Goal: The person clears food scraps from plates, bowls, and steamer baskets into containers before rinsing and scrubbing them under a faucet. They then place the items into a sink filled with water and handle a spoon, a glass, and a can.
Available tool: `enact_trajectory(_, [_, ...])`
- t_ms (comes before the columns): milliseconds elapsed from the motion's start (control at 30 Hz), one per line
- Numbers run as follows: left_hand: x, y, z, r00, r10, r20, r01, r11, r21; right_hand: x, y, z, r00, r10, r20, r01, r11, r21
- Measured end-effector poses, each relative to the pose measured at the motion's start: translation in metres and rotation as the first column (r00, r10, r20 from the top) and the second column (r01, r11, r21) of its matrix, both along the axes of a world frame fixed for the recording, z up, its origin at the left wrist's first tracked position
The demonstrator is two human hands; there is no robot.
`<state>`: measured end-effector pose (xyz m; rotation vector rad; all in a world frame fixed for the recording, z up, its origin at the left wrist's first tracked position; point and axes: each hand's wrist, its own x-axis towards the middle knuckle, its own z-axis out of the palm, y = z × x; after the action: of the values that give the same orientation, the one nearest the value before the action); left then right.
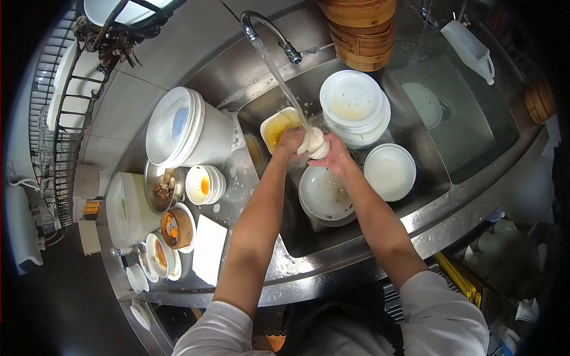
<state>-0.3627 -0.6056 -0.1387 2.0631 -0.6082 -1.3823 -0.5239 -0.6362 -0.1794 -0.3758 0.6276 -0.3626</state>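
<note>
Under the running water, my left hand (290,142) is closed on a bunch of small white pieces (313,142) that look like soup spoons. From the other side my right hand (336,155) curls around the same bunch. Fingers and splashing water partly hide their shape. Close behind my left hand sits a square white bowl (270,126) with yellow liquid. Just below my hands lies a large white bowl (325,193) with dark food bits. A stack of white plates (351,98) stands to the right, with round white bowls (390,172) in front of it.
The faucet (252,29) pours from behind. Bamboo steamers (362,35) stand at the back; a second basin (475,142) holds water and a white jug (469,47). On the left counter are a lidded bucket (208,133), stacked bowls (205,185), a cutting board (209,249) and food-stained dishes (159,255).
</note>
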Motion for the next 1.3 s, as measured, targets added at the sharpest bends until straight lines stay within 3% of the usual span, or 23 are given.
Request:
enact_trajectory(100, [-0.002,0.002,-0.006,0.996,0.063,-0.056,-0.061,0.997,0.038,0.006,0.008,-0.007,0.998,0.036,-0.059,-0.035,0.999,0.019])
enact_trajectory(133, [-0.003,0.001,-0.019,0.993,0.097,-0.068,-0.094,0.995,0.044,0.011,0.014,0.001,0.989,-0.048,-0.138,0.047,0.999,-0.011])
enact_trajectory(200, [0.013,-0.009,-0.093,1.0,0.015,-0.024,-0.018,0.989,-0.148,0.024,0.021,0.016,0.935,-0.22,-0.28,0.2,0.975,-0.097])
enact_trajectory(233, [0.02,-0.011,-0.119,1.0,-0.019,0.007,0.02,0.971,-0.238,0.027,0.017,0.016,0.92,-0.247,-0.305,0.182,0.957,-0.228])
enact_trajectory(300, [-0.012,0.001,-0.03,0.926,0.116,-0.359,-0.191,0.965,-0.182,0.038,0.007,0.01,0.89,-0.304,-0.339,0.121,0.876,-0.467])
enact_trajectory(333, [-0.023,0.005,0.004,0.832,0.179,-0.525,-0.286,0.95,-0.129,0.035,0.005,0.023,0.916,-0.227,-0.33,0.034,0.865,-0.5])
enact_trajectory(400, [-0.017,0.008,0.003,0.749,0.191,-0.634,-0.35,0.927,-0.134,0.024,-0.003,0.065,0.943,-0.063,-0.327,-0.142,0.813,-0.565])
enact_trajectory(433, [-0.015,0.01,0.003,0.704,0.193,-0.683,-0.38,0.915,-0.134,0.028,-0.007,0.053,0.943,-0.087,-0.321,-0.149,0.751,-0.643])
enact_trajectory(500, [-0.014,0.014,0.006,0.672,0.182,-0.718,-0.412,0.897,-0.158,0.042,-0.014,0.02,0.948,-0.128,-0.292,-0.16,0.601,-0.783])
enact_trajectory(600, [-0.01,0.016,0.002,0.644,0.167,-0.746,-0.401,0.905,-0.144,0.049,-0.016,0.002,0.941,-0.243,-0.235,0.002,0.7,-0.714])
enact_trajectory(667, [-0.008,0.014,-0.002,0.618,0.163,-0.769,-0.388,0.914,-0.118,0.049,-0.018,-0.017,0.856,-0.393,-0.337,-0.046,0.591,-0.805])
enact_trajectory(733, [-0.016,0.008,-0.006,0.599,0.289,-0.747,-0.473,0.88,-0.039,0.046,-0.024,-0.022,0.792,-0.458,-0.403,-0.127,0.523,-0.843])
enact_trajectory(767, [-0.021,0.008,0.003,0.685,0.247,-0.686,-0.426,0.899,-0.101,0.046,-0.023,-0.022,0.787,-0.437,-0.435,-0.18,0.512,-0.84])
enact_trajectory(833, [-0.021,0.001,-0.013,0.861,0.106,-0.497,-0.257,0.935,-0.246,0.034,-0.009,0.022,0.882,-0.155,-0.445,-0.228,0.686,-0.691])
enact_trajectory(900, [-0.015,-0.007,-0.026,0.863,0.144,-0.484,-0.236,0.963,-0.134,0.025,-0.002,0.03,0.901,-0.057,-0.43,-0.218,0.798,-0.562])
enact_trajectory(933, [-0.016,-0.008,-0.009,0.759,0.293,-0.581,-0.319,0.946,0.059,0.023,-0.001,0.018,0.908,-0.058,-0.416,-0.205,0.803,-0.56])
enact_trajectory(1000, [-0.032,0.012,0.029,0.819,0.252,-0.516,-0.304,0.953,-0.017,0.024,-0.005,-0.018,0.91,-0.084,-0.405,-0.148,0.849,-0.508])
enact_trajectory(1067, [-0.034,0.018,0.015,0.992,0.076,-0.096,-0.092,0.981,-0.169,0.027,-0.007,-0.037,0.929,-0.096,-0.357,-0.034,0.939,-0.342])
enact_trajectory(1100, [-0.038,0.02,0.01,0.976,0.019,0.216,0.02,0.984,-0.177,0.029,-0.009,-0.043,0.948,-0.099,-0.302,0.032,0.975,-0.219])
enact_trajectory(1133, [-0.04,0.028,0.009,0.861,-0.042,0.507,0.13,0.982,-0.139,0.031,-0.031,-0.073,0.989,-0.052,-0.135,0.046,0.998,-0.049])
enact_trajectory(1167, [-0.036,0.05,0.021,0.883,0.001,0.47,0.14,0.954,-0.265,0.038,-0.042,-0.099,0.999,-0.03,0.036,0.026,0.992,0.127])
enact_trajectory(1267, [-0.02,0.151,0.091,0.962,0.025,0.271,0.132,0.828,-0.545,0.043,-0.023,-0.046,0.97,-0.234,-0.068,0.244,0.927,0.285])
enact_trajectory(1300, [-0.01,0.189,0.108,0.989,-0.016,0.15,0.102,0.804,-0.586,0.043,-0.016,-0.039,0.98,-0.182,-0.082,0.198,0.94,0.278])
